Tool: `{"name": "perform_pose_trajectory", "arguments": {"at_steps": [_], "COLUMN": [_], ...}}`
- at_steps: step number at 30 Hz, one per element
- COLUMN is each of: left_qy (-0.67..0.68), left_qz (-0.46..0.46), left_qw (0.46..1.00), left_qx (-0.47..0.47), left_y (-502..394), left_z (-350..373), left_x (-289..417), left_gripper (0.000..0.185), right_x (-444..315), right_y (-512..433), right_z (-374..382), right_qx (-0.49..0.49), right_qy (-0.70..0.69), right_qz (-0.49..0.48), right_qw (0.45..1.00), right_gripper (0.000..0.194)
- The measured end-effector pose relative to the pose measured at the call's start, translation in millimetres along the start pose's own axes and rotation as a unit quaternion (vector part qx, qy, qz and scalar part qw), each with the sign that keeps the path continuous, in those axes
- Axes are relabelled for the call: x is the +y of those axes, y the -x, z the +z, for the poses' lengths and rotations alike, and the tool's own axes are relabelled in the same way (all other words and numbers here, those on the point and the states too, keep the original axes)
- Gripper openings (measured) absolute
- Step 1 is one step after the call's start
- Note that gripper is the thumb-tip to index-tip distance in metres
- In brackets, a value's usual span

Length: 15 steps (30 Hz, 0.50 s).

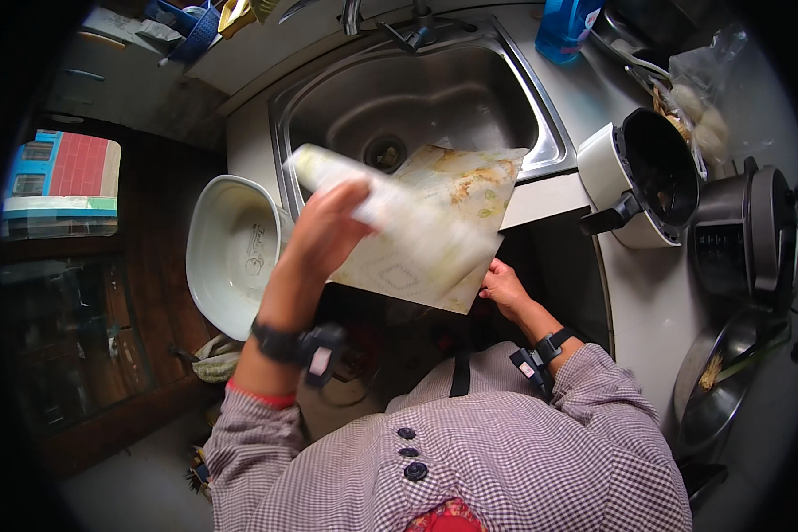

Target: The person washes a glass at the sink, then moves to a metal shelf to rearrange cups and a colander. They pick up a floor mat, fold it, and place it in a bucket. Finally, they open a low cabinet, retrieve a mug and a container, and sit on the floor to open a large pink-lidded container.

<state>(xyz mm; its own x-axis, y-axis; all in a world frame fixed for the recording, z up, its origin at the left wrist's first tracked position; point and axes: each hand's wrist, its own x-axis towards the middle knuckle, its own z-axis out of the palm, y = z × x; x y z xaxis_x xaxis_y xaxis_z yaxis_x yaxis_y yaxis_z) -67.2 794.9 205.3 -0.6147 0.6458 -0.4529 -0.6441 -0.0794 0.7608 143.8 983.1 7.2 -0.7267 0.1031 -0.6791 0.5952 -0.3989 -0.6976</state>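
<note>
Over the front of the stainless steel sink (479,86), a sheet with a leaf pattern and brown-orange stains (475,186) is held in both hands. My left hand (336,223) grips its upper left part, which is blurred and looks folded over or rolled; whether that is a second layer, I cannot tell. My right hand (505,289) pinches the sheet's right edge near the lower corner, with part of the fingers hidden behind it. The sink's drain (384,154) has some scraps in it. A faucet (412,33) stands at its back.
Left of the sink stands a pale plastic tub (206,266). On the right counter are an air fryer basket (598,163) with its handle towards me, an electric cooker (725,266), a metal bowl (698,372) and a bag of pale round items (698,120). A blue bottle (562,36) stands behind.
</note>
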Motion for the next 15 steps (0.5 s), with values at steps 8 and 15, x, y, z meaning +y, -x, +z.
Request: {"name": "perform_pose_trajectory", "arguments": {"at_steps": [8, 15], "left_qy": [-0.227, -0.193], "left_qz": [0.022, -0.161], "left_qw": [0.972, 0.932], "left_qx": [0.051, 0.263], "left_y": [-24, 65], "left_z": [10, -39], "left_x": [-46, -124], "left_gripper": [0.043, 0.030], "right_x": [6, 9], "right_y": [9, 12], "right_z": [-7, -11], "right_qx": [-0.013, -0.027], "right_qy": [-0.085, -0.008], "right_qz": [0.057, 0.092], "right_qw": [0.995, 0.995], "right_gripper": [0.031, 0.022]}}
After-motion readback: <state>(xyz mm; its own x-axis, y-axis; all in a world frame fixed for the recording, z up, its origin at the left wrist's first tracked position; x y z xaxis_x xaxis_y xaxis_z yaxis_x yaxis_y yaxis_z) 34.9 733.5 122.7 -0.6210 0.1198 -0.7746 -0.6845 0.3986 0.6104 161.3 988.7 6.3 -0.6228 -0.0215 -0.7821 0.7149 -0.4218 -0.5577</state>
